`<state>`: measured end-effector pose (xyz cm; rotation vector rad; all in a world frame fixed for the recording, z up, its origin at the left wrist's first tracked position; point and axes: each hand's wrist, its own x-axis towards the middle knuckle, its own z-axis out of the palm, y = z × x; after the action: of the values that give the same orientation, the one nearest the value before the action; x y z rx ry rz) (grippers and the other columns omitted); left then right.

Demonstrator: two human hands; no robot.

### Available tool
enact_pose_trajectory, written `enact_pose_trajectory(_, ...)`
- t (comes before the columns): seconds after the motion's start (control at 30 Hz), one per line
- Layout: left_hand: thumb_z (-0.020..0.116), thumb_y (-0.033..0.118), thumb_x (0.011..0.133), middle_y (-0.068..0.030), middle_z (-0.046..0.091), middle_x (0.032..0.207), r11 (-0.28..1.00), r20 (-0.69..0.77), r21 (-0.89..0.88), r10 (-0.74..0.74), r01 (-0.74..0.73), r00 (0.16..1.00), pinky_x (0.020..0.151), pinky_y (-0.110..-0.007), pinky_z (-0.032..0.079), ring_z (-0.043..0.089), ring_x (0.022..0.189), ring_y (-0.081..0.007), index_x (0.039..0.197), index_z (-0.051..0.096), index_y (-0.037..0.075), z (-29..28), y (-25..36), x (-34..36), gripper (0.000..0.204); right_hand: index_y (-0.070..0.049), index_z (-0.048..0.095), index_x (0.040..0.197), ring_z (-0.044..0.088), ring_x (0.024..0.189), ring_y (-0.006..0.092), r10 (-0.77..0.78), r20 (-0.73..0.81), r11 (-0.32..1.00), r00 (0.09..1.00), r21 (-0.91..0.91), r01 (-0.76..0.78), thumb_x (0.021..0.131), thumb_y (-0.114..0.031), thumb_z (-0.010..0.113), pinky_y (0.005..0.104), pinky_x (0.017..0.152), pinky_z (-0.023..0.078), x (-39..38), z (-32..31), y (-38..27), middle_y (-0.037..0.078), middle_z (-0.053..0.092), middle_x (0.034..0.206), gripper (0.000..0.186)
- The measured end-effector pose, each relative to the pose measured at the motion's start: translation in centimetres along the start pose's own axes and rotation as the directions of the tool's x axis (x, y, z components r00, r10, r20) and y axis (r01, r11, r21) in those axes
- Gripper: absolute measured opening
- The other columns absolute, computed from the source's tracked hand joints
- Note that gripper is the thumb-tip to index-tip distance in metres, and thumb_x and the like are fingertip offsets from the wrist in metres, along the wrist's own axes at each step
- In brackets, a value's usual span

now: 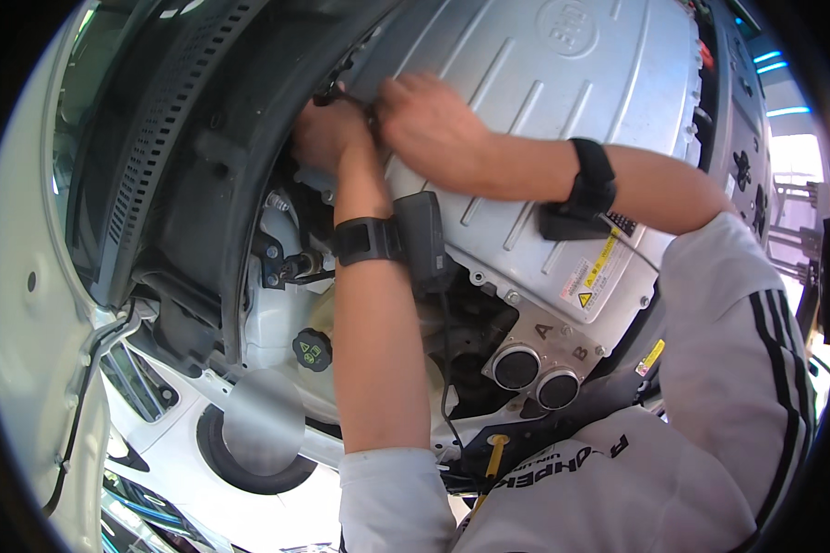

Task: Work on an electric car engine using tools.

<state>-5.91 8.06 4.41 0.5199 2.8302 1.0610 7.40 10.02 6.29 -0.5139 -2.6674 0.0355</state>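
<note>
Both my hands are together at the far left edge of a large silver metal housing (498,138) in a car's engine bay. My left hand (330,134) reaches into the gap between that housing and the black cowl panel (203,152); its fingers are mostly hidden and smeared by motion. Just to its right, my right hand (429,129) is closed, knuckles up, over the housing's edge. A dark slim piece (349,98), perhaps a tool or hose, shows between the hands; its kind is too blurred to tell. Each wrist wears a black strap with a small box.
Near my left forearm are a black reservoir cap (313,350) and a metal bracket (269,258). Two round black-faced ports (516,367) stick out at the housing's near end. A thin cable (446,369) hangs from the left wrist box. A white fender (221,461) lies lower left.
</note>
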Motion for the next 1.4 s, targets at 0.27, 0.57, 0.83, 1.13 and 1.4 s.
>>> enact_pose_trajectory(0.27, 0.072, 0.016, 0.082, -0.0133, 0.07, 0.099, 0.93, -0.095, -0.336, 0.122, -0.147, 0.988, 0.077, -0.035, 0.051, 0.067, 0.086, -0.0248, 0.101, 0.066, 0.0, -0.4, -1.5, 0.4, 0.026, -0.002, 0.066, 0.086, 0.057, 0.092, 0.0266, 0.077, 0.036, 0.987, 0.996, 0.135, -0.081, 0.076, -0.01, 0.059, 0.0365, 0.08, 0.044, 1.3, 0.2, -0.1, 0.012, 0.058, 0.091, 0.015)
enact_pose_trajectory(0.57, 0.074, 0.018, 0.078, -0.014, 0.07, 0.102, 0.862, 0.17, -0.293, 0.473, -0.414, 0.865, 0.081, -0.035, 0.051, 0.068, 0.09, -0.0259, 0.104, 0.07, 0.003, -3.4, 0.0, -5.8, 0.03, 0.003, 0.056, 0.1, 0.06, 0.093, 0.0386, 0.35, 0.221, 0.853, 0.91, 0.328, -0.407, 0.09, -0.012, 0.056, 0.0458, 0.083, 0.046, -6.5, -9.5, -0.9, 0.021, 0.059, 0.095, 0.018)
enact_pose_trajectory(0.83, 0.058, 0.016, 0.093, -0.0139, 0.065, 0.113, 0.79, 0.769, -0.612, 0.604, -0.034, 0.209, 0.091, -0.033, 0.047, 0.064, 0.1, -0.0209, 0.118, 0.059, -0.007, -23.3, -3.0, -17.1, 0.034, 0.003, 0.054, 0.119, 0.059, 0.11, 0.0286, 0.725, 0.257, 0.404, 0.639, 0.592, -0.698, 0.091, -0.008, 0.054, 0.0344, 0.094, 0.044, -30.9, -25.7, -5.5, 0.019, 0.063, 0.111, 0.031)
enact_pose_trajectory(1.13, 0.061, 0.02, 0.089, -0.0052, 0.065, 0.085, 0.828, 0.415, -0.383, -0.241, 0.409, 0.877, 0.057, -0.023, 0.044, 0.059, 0.069, -0.0111, 0.098, 0.064, 0.001, -39.0, -24.7, -28.9, 0.021, 0.005, 0.052, 0.126, 0.042, 0.064, 0.0039, 0.858, 0.453, -0.222, 0.242, 0.752, -0.621, 0.092, -0.007, 0.054, 0.0188, 0.055, 0.034, -53.3, -34.6, -7.4, -0.003, 0.046, 0.074, 0.036)
enact_pose_trajectory(1.4, 0.063, 0.022, 0.087, -0.004, 0.065, 0.078, 0.743, 0.524, 0.031, -0.581, 0.668, 0.622, 0.048, -0.022, 0.04, 0.057, 0.056, -0.0109, 0.09, 0.066, 0.005, -34.3, -18.4, -50.6, 0.018, 0.002, 0.054, 0.121, 0.059, 0.092, 0.0247, 0.606, 0.557, 0.178, 0.567, 0.599, -0.78, 0.09, -0.005, 0.055, 0.0345, 0.083, 0.046, -55.7, -41.1, 6.4, 0.014, 0.061, 0.1, 0.031)
